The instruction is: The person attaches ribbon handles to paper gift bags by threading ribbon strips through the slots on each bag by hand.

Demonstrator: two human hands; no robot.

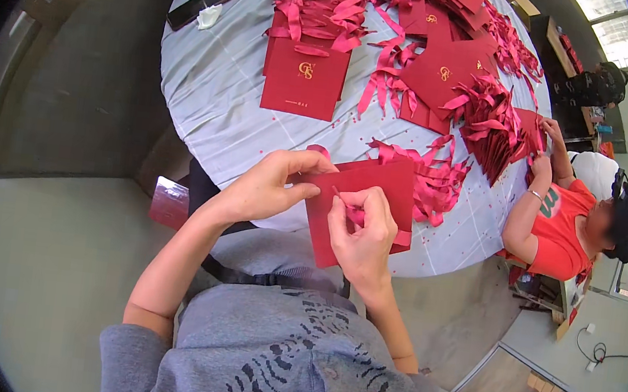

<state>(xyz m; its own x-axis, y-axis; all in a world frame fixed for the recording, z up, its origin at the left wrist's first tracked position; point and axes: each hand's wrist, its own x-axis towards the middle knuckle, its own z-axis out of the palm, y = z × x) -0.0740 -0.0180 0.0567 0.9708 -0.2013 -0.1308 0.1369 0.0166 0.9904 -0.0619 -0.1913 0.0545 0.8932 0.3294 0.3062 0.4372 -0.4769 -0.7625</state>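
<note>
A dark red paper bag (389,181) is held tilted in front of my body, at the near edge of the table. My left hand (269,185) is closed on its upper left edge, thumb on the near face, with a bit of pink ribbon (318,150) showing behind the fingers. Against the face of the bag my right hand (365,240) is closed in a pinch on a pink ribbon (354,214); the rest of that ribbon is hidden by the fingers. Just beyond the bag lies a heap of pink ribbon handles (439,187).
A stack of red bags (303,86) with ribbons lies at the far middle, more bags (444,71) to its right. A phone (198,6) and crumpled tissue (209,17) lie far left. On the right, a co-worker in an orange shirt (561,232) handles a bag.
</note>
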